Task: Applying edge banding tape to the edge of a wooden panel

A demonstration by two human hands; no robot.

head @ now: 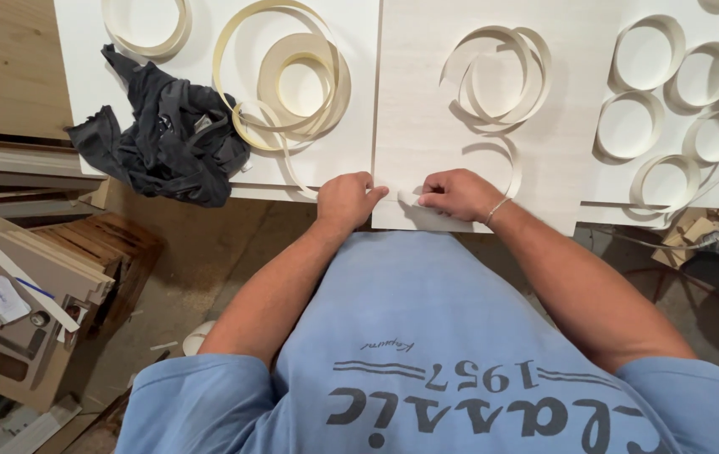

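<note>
My left hand (346,200) rests at the near edge of a white board (469,160), fingers curled and thumb pressing a pale edge-banding strip (511,164) against the board. My right hand (457,194), a thin bracelet on its wrist, pinches the same strip a little to the right; the strip curls up and away behind it. Both hands sit close together at the seam between this board and the white board on the left (225,92).
A dark crumpled cloth (162,139) lies on the left board beside cream banding coils (296,84). Several small white coils (671,109) lie at the right, one loose coil (498,76) ahead. Wood offcuts (31,294) are stacked on the floor at the left.
</note>
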